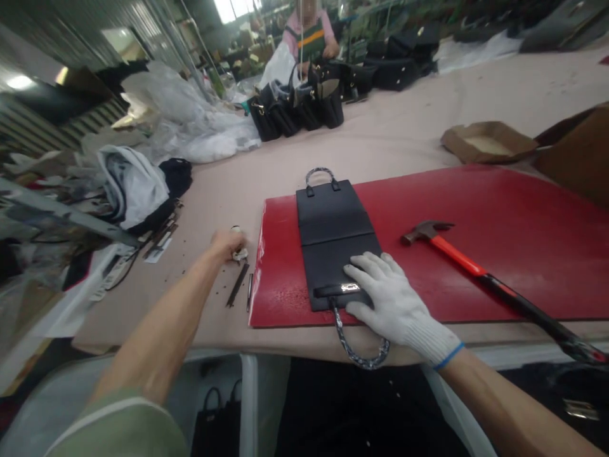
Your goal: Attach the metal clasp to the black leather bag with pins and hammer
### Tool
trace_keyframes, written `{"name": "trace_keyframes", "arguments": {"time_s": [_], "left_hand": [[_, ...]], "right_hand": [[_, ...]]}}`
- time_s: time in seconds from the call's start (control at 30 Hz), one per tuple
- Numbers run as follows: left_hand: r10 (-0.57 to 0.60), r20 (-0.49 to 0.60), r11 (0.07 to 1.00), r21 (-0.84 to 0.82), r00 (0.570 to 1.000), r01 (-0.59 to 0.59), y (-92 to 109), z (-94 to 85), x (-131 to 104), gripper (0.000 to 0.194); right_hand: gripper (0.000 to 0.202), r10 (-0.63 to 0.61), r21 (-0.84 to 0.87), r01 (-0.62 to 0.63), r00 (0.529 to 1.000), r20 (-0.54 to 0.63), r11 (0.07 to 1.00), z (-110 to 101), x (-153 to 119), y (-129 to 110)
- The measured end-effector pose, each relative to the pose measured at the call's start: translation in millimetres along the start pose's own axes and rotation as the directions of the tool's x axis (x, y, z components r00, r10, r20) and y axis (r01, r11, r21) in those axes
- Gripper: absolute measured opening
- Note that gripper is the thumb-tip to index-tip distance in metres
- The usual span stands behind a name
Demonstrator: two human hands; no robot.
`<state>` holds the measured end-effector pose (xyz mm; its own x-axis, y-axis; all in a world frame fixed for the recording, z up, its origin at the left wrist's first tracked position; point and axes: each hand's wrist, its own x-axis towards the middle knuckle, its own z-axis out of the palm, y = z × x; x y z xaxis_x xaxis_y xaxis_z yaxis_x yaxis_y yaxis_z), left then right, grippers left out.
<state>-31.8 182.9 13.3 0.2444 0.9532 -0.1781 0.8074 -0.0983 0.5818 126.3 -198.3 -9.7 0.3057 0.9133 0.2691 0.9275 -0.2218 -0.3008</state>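
A black bag piece [335, 219] with two wrapped handles lies flat on a red mat [476, 209]; one handle hangs over the table's front edge. My right hand [387, 295], in a white knitted glove, rests on the piece beside its metal clasp [351, 287], fingers spread. My bare left hand [229, 244] is left of the mat, its fingers closed at a small whitish object [240, 254] that I cannot make out. Just below it a dark metal strip [237, 285] lies on the table. A claw hammer [457, 254] with a red and black handle lies right of the piece.
Black bags [297, 108] stand at the back, with a person [311, 38] behind them. An open brown box [490, 141] is at the back right. Plastic wrapping [190, 120] is heaped at the left. White bins [250, 400] sit below the front edge.
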Motion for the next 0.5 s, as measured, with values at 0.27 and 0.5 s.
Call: {"name": "trace_keyframes", "arguments": {"time_s": [0.27, 0.5], "left_hand": [[0.369, -0.106, 0.606, -0.726, 0.923, -0.325, -8.0, -15.9, -74.0, 0.037], [0.623, -0.109, 0.592, -0.581, 0.774, -0.559, -35.7, 29.6, -164.1, 0.032]], "right_hand": [[0.050, -0.004, 0.012, 0.004, 1.000, -0.011, 1.000, 0.5, 1.6, -0.6], [0.051, -0.006, 0.000, 0.006, 1.000, -0.007, 1.000, 1.9, 1.9, 0.3]]}}
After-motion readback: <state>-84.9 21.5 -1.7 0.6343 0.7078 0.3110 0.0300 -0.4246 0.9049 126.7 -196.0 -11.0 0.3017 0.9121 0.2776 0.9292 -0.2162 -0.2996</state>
